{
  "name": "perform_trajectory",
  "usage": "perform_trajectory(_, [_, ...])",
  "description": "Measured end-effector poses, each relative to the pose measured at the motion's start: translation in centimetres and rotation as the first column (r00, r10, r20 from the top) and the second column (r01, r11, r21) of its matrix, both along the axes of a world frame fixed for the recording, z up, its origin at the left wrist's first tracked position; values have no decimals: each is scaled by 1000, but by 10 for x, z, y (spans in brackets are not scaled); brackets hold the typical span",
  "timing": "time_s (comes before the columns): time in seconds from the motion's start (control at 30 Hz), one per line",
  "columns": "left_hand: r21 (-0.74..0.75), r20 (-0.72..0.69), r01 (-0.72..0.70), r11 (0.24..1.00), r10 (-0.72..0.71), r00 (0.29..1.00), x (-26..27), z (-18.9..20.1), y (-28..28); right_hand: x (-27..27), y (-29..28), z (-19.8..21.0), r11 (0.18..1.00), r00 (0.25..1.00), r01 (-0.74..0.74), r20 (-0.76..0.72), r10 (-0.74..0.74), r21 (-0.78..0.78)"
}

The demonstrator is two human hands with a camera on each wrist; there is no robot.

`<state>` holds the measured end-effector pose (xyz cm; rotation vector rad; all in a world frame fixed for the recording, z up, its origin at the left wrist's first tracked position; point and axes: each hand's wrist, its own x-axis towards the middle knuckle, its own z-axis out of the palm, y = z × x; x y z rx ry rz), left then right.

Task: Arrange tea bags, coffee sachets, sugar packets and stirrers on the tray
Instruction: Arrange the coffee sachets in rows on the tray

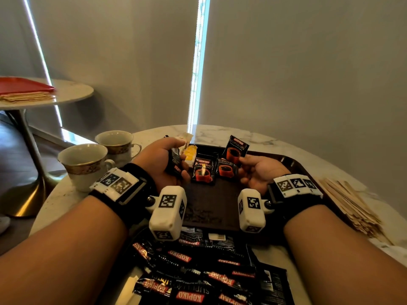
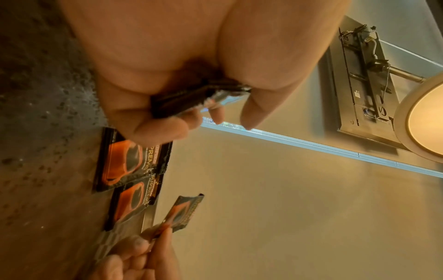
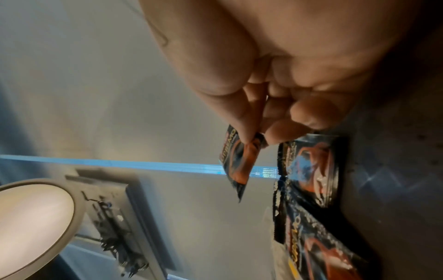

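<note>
My right hand (image 1: 258, 172) pinches a coffee sachet (image 1: 236, 150) upright by its lower corner, above and just right of the two on the tray (image 1: 211, 201); my left hand (image 1: 163, 164) clutches spares.

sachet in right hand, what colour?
Black sachet with a red-orange cup print; clearest in the head view.

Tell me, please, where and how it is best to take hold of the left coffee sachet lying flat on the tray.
The left coffee sachet lies flat on the tray, its right side close against the neighbouring sachet. Probably best to pinch its near bottom edge, coming from the front, thumb on top and a fingertip slid under. That edge faces bare tray.
</note>
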<state>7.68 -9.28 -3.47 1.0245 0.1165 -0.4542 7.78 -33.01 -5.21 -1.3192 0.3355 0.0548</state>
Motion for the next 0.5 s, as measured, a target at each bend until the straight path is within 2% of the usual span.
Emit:
perform_trajectory(0.27, [205, 17, 45, 978, -50, 999, -4, 0, -2, 0, -7, -6, 999, 996, 23, -88, -27, -43])
perform_trajectory(0.5, [251, 5, 96, 963, -100, 995, -5, -3, -2, 3, -7, -5, 983, 983, 49, -165, -79, -177])
